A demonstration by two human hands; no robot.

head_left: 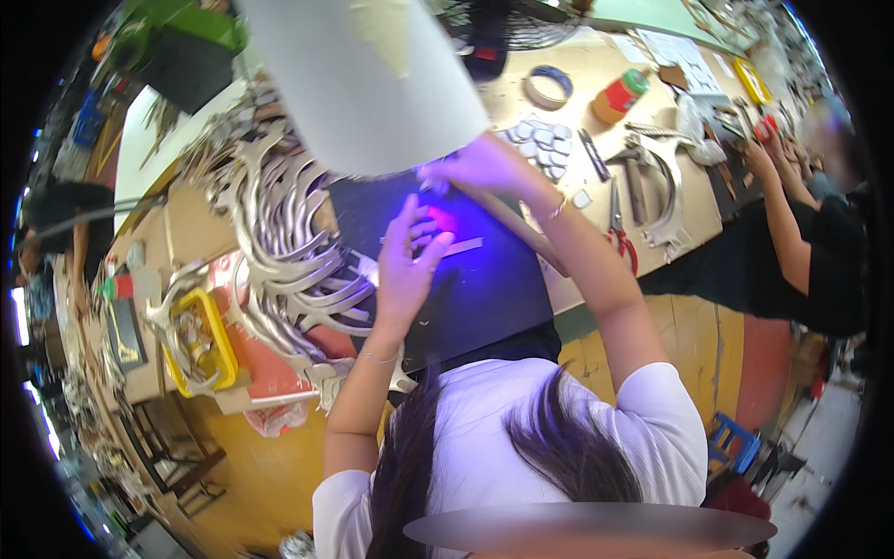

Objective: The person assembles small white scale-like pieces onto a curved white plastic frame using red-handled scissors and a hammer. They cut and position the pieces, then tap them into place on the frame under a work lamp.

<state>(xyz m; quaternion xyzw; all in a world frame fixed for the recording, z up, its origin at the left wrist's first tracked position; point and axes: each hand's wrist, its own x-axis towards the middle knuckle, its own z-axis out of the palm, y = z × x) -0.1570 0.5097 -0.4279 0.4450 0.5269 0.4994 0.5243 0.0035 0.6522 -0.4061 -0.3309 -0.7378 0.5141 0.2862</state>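
Left hand (407, 265) beside strip (453, 248) — touching

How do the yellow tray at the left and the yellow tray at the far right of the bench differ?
The yellow tray at the left lies close to the camera and looks large; the yellow tray at the far right lies at the far end and looks small. The left one holds silvery metal pieces; what the right one holds is too small to tell. Both are rectangular, yellow-rimmed and rest on the wooden bench.

A long wooden workbench (596, 65) stands on a yellow-orange floor (698, 345) beside a blue stool (736, 443).
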